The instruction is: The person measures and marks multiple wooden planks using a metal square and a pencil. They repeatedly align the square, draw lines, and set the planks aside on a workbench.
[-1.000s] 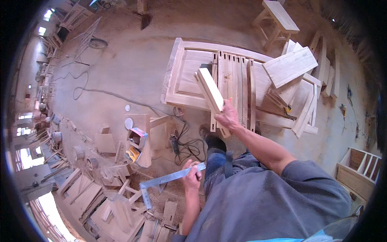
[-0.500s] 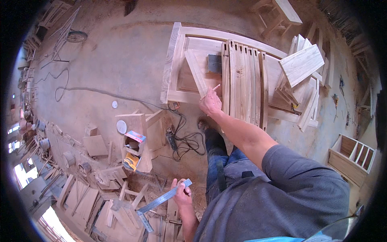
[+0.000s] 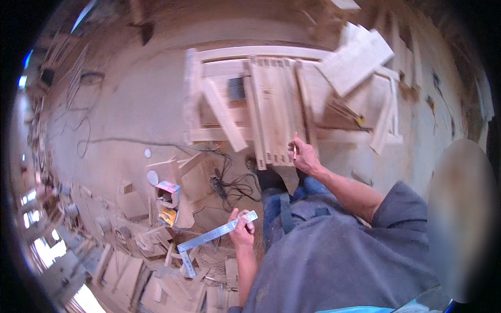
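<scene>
My left hand [image 3: 241,229] is closed around the long arm of a metal try square [image 3: 206,237], low and left of my body. The square's short arm hangs down at its far end. In my right hand [image 3: 308,159] a slim red pencil [image 3: 295,141] is pinched, its point up, over the near ends of a row of wooden rails [image 3: 274,112]. Slots are cut in the rails' ends. They lie side by side across a framed wooden panel [image 3: 194,96]. Left of them rest a loose wooden strip [image 3: 223,116] and a dark block [image 3: 236,88].
Stacked boards [image 3: 357,62] lie over the panel's right part. A wooden stand at left holds a small box [image 3: 168,193] and a yellow tool [image 3: 167,216]. Black cables [image 3: 237,188] coil on the floor by my feet. Wood offcuts [image 3: 172,287] spread at lower left.
My right hand has let go of the loose strip and moved right to the rails' near ends, still with the pencil. My left hand has risen slightly with the square. The view has shifted.
</scene>
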`<state>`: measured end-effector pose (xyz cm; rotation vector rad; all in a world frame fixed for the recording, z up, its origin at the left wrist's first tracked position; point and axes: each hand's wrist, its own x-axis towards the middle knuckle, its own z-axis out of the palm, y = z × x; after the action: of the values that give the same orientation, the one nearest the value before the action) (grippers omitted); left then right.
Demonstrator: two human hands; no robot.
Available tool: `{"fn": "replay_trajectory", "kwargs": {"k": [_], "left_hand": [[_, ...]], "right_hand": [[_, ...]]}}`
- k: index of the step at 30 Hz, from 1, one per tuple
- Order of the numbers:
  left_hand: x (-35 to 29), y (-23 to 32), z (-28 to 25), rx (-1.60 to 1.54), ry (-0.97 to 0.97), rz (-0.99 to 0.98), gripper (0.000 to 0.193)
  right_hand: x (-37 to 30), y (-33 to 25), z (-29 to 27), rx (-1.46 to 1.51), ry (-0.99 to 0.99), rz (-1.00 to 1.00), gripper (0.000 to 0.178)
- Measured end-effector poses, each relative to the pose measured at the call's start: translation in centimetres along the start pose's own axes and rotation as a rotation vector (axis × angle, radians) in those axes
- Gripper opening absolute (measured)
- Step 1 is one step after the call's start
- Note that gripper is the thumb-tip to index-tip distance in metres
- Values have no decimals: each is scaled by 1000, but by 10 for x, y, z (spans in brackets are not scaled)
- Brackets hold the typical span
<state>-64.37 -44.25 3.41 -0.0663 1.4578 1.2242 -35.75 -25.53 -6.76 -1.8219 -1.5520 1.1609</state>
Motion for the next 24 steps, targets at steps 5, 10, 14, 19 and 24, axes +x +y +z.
{"fn": "replay_trajectory", "kwargs": {"k": [5, 10, 14, 19, 24], "left_hand": [[-34, -23, 54, 93, -20, -19, 54], [-63, -60, 91, 144, -84, -62, 53], [-80, -69, 116, 161, -97, -81, 53], [-73, -64, 122, 226, -121, -102, 55], [-43, -43, 116, 143, -184, -80, 51]], "right_hand": [[-29, 61, -88, -45, 68, 247, 21], [-37, 116, -130, -55, -38, 403, 28], [-37, 147, -118, -2, -14, 419, 31], [-21, 170, -86, -22, -16, 421, 37], [-10, 166, -73, 157, -64, 558, 42]]}}
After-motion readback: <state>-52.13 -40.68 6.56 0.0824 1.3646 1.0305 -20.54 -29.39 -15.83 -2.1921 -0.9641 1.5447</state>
